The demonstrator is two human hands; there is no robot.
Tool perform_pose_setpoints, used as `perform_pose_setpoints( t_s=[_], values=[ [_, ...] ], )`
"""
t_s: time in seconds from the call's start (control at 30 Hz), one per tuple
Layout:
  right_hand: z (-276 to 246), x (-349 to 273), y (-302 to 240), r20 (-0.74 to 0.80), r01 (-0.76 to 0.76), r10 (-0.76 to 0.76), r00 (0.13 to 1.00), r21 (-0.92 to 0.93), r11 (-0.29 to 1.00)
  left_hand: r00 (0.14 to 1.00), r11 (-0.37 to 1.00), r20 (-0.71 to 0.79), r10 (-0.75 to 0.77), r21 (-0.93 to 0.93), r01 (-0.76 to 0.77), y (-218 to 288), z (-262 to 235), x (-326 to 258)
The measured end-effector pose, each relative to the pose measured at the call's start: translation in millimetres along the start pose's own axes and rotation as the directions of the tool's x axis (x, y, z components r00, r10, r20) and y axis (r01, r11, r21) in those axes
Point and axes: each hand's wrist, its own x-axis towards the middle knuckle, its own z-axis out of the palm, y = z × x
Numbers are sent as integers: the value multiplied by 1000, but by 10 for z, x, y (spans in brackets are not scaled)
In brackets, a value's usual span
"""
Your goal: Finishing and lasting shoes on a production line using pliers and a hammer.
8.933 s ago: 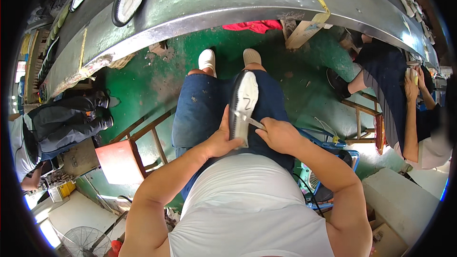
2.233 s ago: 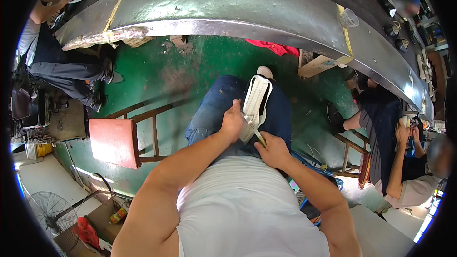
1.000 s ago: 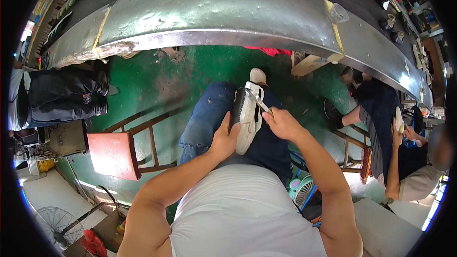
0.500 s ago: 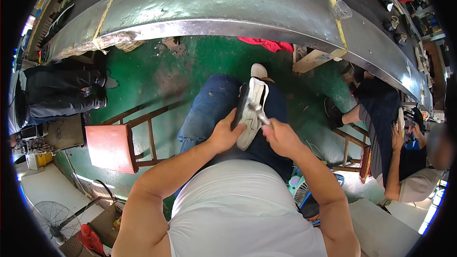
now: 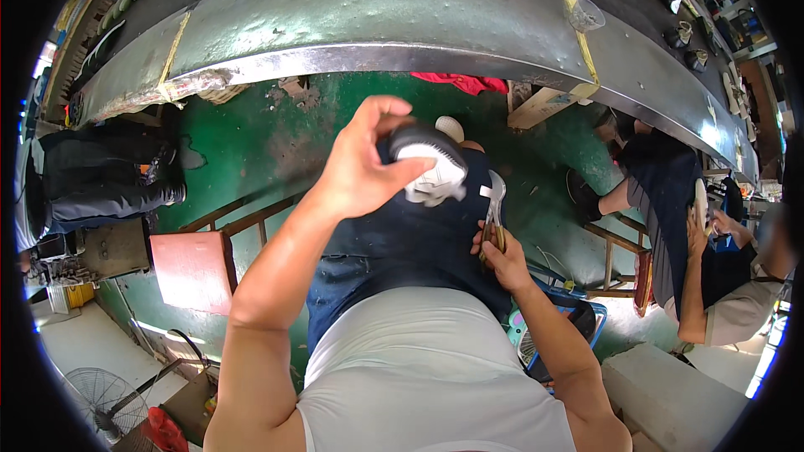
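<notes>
Raised above my lap, a white shoe [image 5: 431,169] with a black sole is gripped by the heel or toe end in my left hand [image 5: 362,163]. Motion blurs it a little, and I cannot tell which end faces up. My left thumb presses on its white upper while the other fingers wrap behind the dark sole. Over my right thigh, my right hand [image 5: 505,261] is closed round the handles of metal pliers [image 5: 495,211], whose head points away from me. A small white patch shows beside the pliers' head. Shoe and pliers are apart.
A long metal-edged bench [image 5: 352,21] crosses ahead, with shoes and a clear plastic cup [image 5: 586,14] on it. A red-topped stool [image 5: 194,270] stands left. People sit at both sides; the right one [image 5: 733,285] handles a shoe. A wire fan [image 5: 100,402] is lower left.
My left hand has lifted the shoe off my lap, up and away, turning it end-on. My right hand has drawn the pliers off the shoe and lowered them toward my right thigh.
</notes>
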Motion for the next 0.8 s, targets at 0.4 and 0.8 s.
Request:
perform_pose_setpoints(
  t_s=[0.4, 0.8],
  values=[
    [13, -63, -654, 57, -22, 65, 996, -563, 826, 899, 774, 167, -404, 586, 239, -930, 396, -299],
    [97, 460, -1385, 254, -162, 466, 848, -712, 684, 998, 657, 55, 15, 752, -52, -861, 631, -447]
  ],
)
